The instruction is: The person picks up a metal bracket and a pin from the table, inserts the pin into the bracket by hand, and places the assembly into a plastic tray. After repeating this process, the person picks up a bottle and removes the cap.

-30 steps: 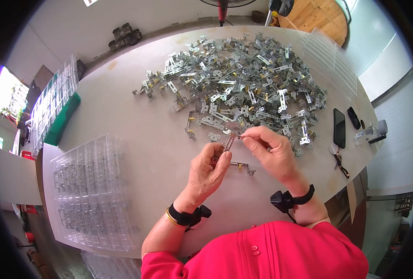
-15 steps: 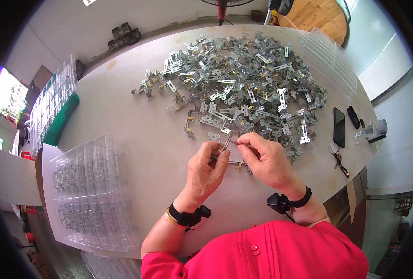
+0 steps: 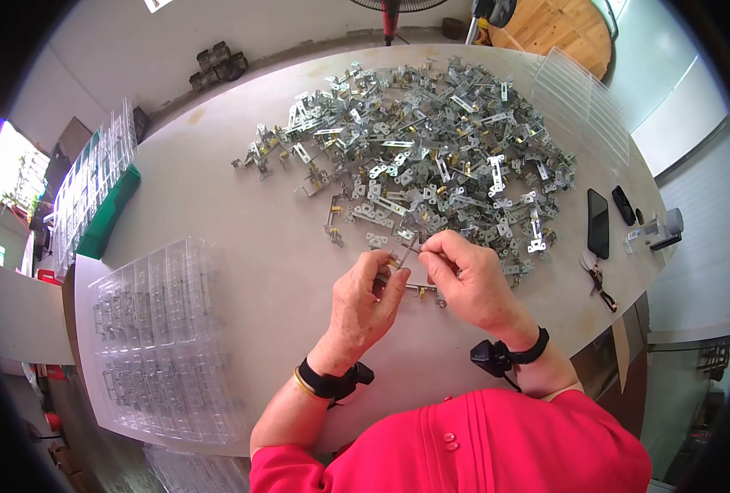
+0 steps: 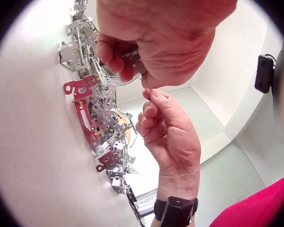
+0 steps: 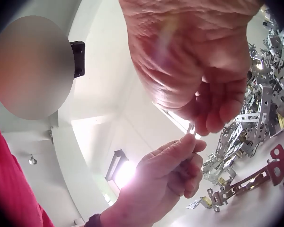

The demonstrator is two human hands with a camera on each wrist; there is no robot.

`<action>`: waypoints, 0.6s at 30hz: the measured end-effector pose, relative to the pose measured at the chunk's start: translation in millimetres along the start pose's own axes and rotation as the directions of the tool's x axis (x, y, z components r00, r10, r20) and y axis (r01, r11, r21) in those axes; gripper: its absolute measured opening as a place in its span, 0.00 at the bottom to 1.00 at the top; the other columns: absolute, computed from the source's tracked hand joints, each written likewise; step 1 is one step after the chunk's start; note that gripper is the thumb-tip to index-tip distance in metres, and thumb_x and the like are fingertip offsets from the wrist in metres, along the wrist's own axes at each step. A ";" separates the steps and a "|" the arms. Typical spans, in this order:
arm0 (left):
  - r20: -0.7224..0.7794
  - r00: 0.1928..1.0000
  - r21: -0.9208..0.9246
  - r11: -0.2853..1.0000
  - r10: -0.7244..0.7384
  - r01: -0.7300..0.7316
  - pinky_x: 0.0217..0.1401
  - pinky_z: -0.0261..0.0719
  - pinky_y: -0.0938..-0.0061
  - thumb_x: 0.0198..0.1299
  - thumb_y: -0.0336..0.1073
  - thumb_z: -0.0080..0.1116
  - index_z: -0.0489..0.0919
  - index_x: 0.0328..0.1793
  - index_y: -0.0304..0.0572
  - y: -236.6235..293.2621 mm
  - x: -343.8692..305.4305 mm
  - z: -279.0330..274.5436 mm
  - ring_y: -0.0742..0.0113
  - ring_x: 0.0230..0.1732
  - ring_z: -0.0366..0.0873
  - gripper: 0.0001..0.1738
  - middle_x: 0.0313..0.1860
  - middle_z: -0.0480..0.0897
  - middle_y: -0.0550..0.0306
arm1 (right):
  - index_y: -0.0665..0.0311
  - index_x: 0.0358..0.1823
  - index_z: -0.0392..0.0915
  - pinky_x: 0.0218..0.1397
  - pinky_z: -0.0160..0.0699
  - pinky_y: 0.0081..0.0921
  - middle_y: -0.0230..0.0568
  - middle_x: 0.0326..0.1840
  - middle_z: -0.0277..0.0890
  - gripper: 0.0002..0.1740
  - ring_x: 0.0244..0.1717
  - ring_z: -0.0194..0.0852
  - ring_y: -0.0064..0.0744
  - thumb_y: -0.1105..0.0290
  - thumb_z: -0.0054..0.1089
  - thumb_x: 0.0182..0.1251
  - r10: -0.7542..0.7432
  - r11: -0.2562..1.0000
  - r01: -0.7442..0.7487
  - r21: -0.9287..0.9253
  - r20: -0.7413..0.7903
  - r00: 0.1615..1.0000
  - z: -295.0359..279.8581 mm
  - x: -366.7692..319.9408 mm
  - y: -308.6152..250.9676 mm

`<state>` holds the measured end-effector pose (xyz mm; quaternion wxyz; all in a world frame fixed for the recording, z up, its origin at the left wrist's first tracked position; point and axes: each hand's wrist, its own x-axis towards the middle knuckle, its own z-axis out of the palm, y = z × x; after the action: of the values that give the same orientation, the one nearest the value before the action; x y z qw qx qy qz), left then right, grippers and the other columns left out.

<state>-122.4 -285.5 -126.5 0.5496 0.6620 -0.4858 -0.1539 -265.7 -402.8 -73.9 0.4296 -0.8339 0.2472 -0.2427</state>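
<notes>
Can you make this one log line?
left hand: holds metal part; right hand: pinches thin piece beside it; metal pile: beyond hands

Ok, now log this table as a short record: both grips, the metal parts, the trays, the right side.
Left grip: pinches a slim metal piece
Right grip: pinches a tiny item at that piece, too small to identify
Nearby: loose bracket on the table
Pile: many metal brackets, beyond both grips
Left side: clear plastic trays, metal parts inside
Right side: dark phone
</notes>
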 end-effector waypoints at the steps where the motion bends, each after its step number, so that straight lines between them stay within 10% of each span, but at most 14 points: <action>1: 0.001 1.000 0.000 1.000 0.001 -0.001 0.30 0.77 0.74 0.64 0.31 0.69 0.77 0.51 0.36 0.3 0.0 -0.1 0.68 0.26 0.77 0.14 0.32 0.80 0.53 | 0.63 0.43 0.77 0.28 0.74 0.32 0.46 0.26 0.79 0.05 0.23 0.79 0.38 0.72 0.63 0.72 0.018 1.000 -0.018 0.004 -0.053 0.998 0.5 0.4 0.3; 4: -0.010 0.999 0.011 0.999 0.036 -0.036 0.31 0.74 0.80 0.67 0.31 0.68 0.77 0.52 0.35 -0.2 0.6 0.9 0.78 0.27 0.74 0.13 0.31 0.81 0.60 | 0.66 0.43 0.78 0.30 0.74 0.22 0.35 0.26 0.79 0.03 0.26 0.75 0.18 0.74 0.61 0.74 0.001 1.000 -0.001 0.001 0.106 0.994 -1.9 -0.6 0.5; 11: -0.007 1.000 0.000 1.000 0.024 -0.024 0.31 0.74 0.79 0.67 0.32 0.68 0.77 0.51 0.35 -3.6 0.0 2.3 0.78 0.28 0.73 0.13 0.31 0.81 0.59 | 0.65 0.44 0.78 0.32 0.74 0.22 0.33 0.26 0.78 0.03 0.27 0.74 0.17 0.73 0.61 0.74 0.019 1.000 -0.019 -0.002 0.160 0.987 -7.7 1.3 -1.5; 14: -0.023 0.999 -0.054 0.998 -0.024 0.023 0.31 0.73 0.80 0.68 0.33 0.67 0.77 0.51 0.35 -0.8 0.3 1.5 0.79 0.28 0.72 0.13 0.31 0.80 0.61 | 0.64 0.43 0.77 0.29 0.73 0.30 0.44 0.23 0.76 0.05 0.23 0.76 0.32 0.71 0.60 0.74 0.051 0.997 -0.059 0.048 0.157 0.986 -11.9 2.3 -2.8; 18: 0.038 0.988 -0.252 0.956 -0.147 0.151 0.33 0.72 0.82 0.71 0.37 0.65 0.77 0.51 0.35 -0.1 -0.1 -0.3 0.80 0.30 0.72 0.14 0.33 0.79 0.66 | 0.64 0.44 0.77 0.31 0.73 0.22 0.29 0.25 0.76 0.05 0.27 0.72 0.15 0.69 0.58 0.78 0.160 0.976 -0.171 0.133 0.086 0.983 -16.5 5.5 5.0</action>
<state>-122.2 -285.2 -126.5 0.6123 0.6192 -0.4158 -0.2622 -272.7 -418.6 -68.6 0.5146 -0.7868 0.2819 -0.1914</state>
